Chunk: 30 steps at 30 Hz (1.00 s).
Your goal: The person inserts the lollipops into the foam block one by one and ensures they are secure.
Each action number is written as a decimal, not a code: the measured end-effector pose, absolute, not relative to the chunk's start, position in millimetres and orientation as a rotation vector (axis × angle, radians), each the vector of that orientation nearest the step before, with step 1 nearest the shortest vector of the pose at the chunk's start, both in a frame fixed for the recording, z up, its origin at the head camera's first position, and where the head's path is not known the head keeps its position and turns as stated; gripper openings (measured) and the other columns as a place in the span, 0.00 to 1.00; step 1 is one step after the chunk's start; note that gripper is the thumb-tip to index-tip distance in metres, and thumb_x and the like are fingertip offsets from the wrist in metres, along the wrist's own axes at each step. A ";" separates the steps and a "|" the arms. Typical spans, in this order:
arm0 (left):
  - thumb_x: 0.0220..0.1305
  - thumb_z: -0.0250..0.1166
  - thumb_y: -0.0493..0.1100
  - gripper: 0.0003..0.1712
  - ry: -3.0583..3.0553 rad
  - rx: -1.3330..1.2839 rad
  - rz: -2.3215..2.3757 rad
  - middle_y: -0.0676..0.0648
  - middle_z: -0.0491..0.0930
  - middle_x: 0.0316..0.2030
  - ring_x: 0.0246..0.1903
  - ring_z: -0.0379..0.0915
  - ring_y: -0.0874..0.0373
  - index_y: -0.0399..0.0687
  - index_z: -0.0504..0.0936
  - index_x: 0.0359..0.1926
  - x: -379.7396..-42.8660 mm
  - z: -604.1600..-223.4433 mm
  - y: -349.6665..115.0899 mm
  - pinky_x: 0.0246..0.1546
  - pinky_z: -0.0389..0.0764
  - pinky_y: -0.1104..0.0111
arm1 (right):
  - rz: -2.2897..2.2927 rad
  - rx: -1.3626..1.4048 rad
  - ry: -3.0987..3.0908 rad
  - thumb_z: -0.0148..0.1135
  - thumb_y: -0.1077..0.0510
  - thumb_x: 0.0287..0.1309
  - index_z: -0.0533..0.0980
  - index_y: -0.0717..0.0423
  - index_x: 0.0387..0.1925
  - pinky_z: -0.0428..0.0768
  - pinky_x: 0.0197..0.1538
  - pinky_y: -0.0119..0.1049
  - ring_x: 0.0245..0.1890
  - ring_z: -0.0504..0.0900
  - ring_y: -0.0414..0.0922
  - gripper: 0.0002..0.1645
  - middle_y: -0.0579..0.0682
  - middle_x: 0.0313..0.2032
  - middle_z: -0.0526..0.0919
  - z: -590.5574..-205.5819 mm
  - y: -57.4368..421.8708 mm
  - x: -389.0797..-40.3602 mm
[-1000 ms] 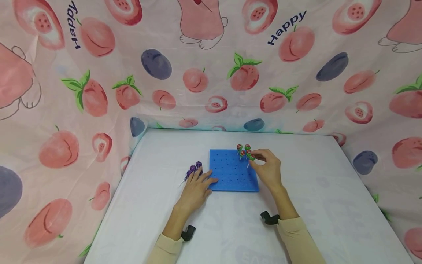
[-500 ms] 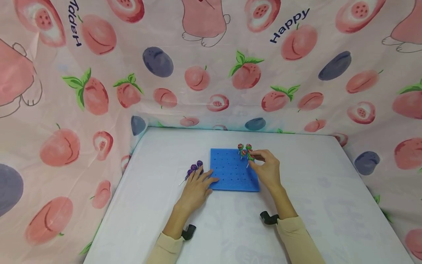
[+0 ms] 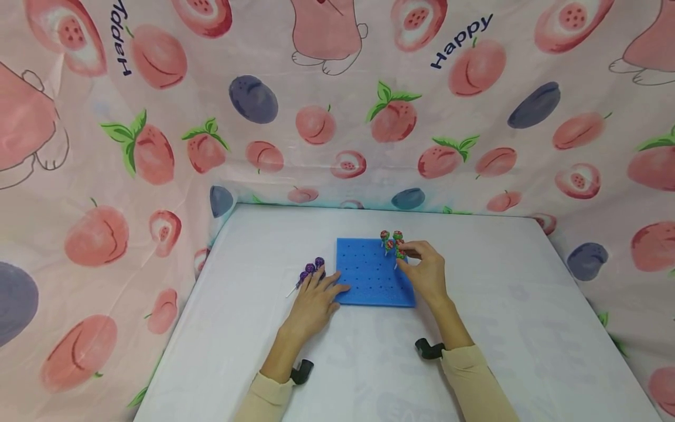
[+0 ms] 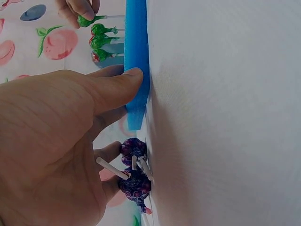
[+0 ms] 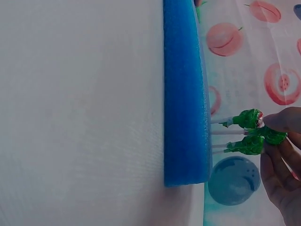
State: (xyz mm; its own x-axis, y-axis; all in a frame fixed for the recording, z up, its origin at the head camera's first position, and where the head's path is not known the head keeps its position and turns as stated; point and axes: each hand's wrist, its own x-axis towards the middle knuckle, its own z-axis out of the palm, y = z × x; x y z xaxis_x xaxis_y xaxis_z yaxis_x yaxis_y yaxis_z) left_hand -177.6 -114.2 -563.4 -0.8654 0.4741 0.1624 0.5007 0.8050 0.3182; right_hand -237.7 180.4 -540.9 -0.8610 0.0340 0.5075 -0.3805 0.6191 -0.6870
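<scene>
A blue foam board point(image 3: 369, 275) with rows of small holes lies on the white table. Several green-and-red wrapped lollipops point(image 3: 389, 244) stand upright on their sticks at its far right corner. My right hand point(image 3: 428, 275) pinches another green lollipop point(image 4: 84, 21) by its head, and its stick meets the board. My left hand point(image 3: 311, 305) rests at the board's left edge with fingers spread, the thumb point(image 4: 134, 75) against the side. Its other fingertips touch purple wrapped lollipops point(image 4: 136, 181) lying beside the board, partly hidden under the hand.
The white table point(image 3: 490, 281) reaches well beyond the board on all sides. A fruit-print cloth point(image 3: 316, 170) hangs behind and along both sides. Black wrist mounts point(image 3: 429, 349) sit at both cuffs.
My right hand has shifted very slightly left and down with the green lollipop. My left hand holds its place, and the standing lollipops have not moved on the board.
</scene>
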 end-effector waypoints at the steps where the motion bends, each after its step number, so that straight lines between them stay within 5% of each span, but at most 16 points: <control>1: 0.72 0.69 0.44 0.26 -2.912 -0.790 -0.547 0.45 0.67 0.76 0.79 0.48 0.36 0.60 0.79 0.68 -177.5 -563.2 -114.1 0.75 0.54 0.37 | 1.156 0.274 -2.365 0.80 0.72 0.48 0.86 0.59 0.45 0.86 0.51 0.47 0.46 0.88 0.53 0.21 0.53 0.45 0.87 -541.0 180.4 -237.9; 30: 0.72 0.69 0.44 0.26 -2.912 -0.784 -0.561 0.45 0.67 0.76 0.79 0.49 0.35 0.59 0.80 0.68 -178.5 -562.6 -112.8 0.75 0.53 0.37 | 1.130 0.265 -2.433 0.81 0.69 0.49 0.86 0.56 0.43 0.87 0.51 0.46 0.45 0.88 0.50 0.18 0.51 0.44 0.87 -550.2 179.3 -237.7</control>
State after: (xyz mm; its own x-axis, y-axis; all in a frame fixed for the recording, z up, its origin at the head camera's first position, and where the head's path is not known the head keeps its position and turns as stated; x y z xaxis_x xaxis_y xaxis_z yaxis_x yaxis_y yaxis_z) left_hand -178.5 -112.8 -562.6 -0.8667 0.4710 0.1642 0.4983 0.8027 0.3278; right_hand -237.7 179.3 -550.2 -0.8838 0.0123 0.4677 -0.3494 0.6475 -0.6773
